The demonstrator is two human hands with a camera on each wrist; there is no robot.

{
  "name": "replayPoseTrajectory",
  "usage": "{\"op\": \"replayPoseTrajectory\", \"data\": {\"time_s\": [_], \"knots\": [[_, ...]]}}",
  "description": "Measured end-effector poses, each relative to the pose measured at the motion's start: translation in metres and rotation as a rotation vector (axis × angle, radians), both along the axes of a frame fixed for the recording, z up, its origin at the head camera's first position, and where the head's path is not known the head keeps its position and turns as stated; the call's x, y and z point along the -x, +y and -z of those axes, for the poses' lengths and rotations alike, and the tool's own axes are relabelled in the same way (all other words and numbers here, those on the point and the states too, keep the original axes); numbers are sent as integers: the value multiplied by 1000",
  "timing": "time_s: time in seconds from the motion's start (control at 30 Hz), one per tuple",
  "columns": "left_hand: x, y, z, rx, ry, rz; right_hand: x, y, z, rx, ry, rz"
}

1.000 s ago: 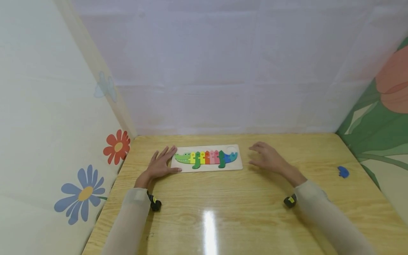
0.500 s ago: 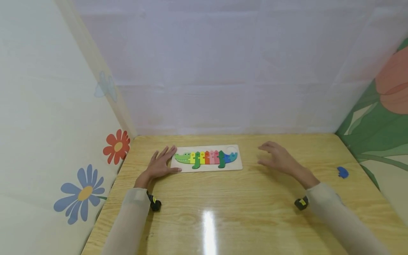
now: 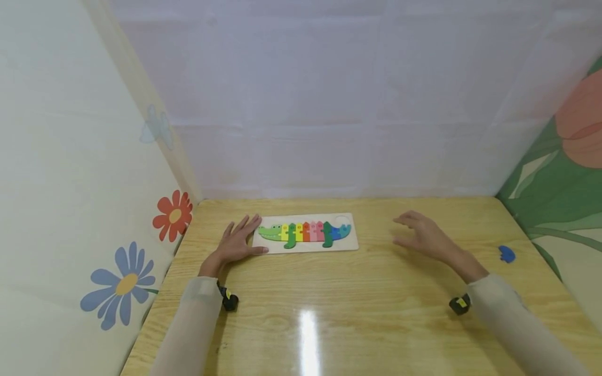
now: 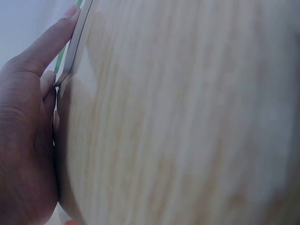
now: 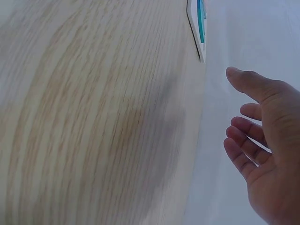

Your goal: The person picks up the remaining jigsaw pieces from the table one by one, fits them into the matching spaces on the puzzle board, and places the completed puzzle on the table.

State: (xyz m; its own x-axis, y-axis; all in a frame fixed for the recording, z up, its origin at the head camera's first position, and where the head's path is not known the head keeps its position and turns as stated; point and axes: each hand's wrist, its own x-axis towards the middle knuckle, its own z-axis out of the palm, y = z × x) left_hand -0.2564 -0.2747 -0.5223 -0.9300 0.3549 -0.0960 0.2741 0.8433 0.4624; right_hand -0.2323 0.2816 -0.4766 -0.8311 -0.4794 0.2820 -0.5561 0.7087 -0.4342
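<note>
A pale wooden puzzle board (image 3: 308, 247) lies near the back of the table, bearing a many-coloured crocodile puzzle (image 3: 305, 233) with a green head at left and a blue tail at right. My left hand (image 3: 233, 245) rests at the board's left end, thumb on the near corner and straight fingers spread toward the far corner. In the left wrist view, the thumb (image 4: 54, 40) lies along the board's edge. To the right of the board, my right hand (image 3: 428, 237) hovers above the table holding nothing, its fingers loosely bent. A small blue puzzle piece (image 3: 507, 254) lies farther right.
The wooden table (image 3: 367, 313) ends at a white cloth backdrop (image 3: 348, 130). Flower-printed panels stand at left (image 3: 56, 183) and right (image 3: 578, 183). A black wrist camera sits at each wrist.
My right hand has moved right, away from the board and closer to the blue puzzle piece. The left hand and the board have stayed put.
</note>
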Motion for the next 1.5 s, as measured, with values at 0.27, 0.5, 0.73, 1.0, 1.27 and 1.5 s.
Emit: {"op": "replayPoseTrajectory", "data": {"time_s": [0.27,0.5,0.73,1.0,1.27,1.5], "knots": [[-1,-1,-1,-3,-3,-5,-5,15,0,-23,16,16],[0,-2,-1,-7,2,-3,-10,29,-3,-39,23,36],[-2,-1,1,1,-11,-4,-15,46,1,-54,70,32],[-3,-1,-1,-10,-8,-6,-20,66,-4,-32,43,34],[-2,-1,1,-1,-4,-7,-23,87,-9,-58,15,33],[-1,0,0,10,3,-2,-22,101,-13,-90,47,29]]}}
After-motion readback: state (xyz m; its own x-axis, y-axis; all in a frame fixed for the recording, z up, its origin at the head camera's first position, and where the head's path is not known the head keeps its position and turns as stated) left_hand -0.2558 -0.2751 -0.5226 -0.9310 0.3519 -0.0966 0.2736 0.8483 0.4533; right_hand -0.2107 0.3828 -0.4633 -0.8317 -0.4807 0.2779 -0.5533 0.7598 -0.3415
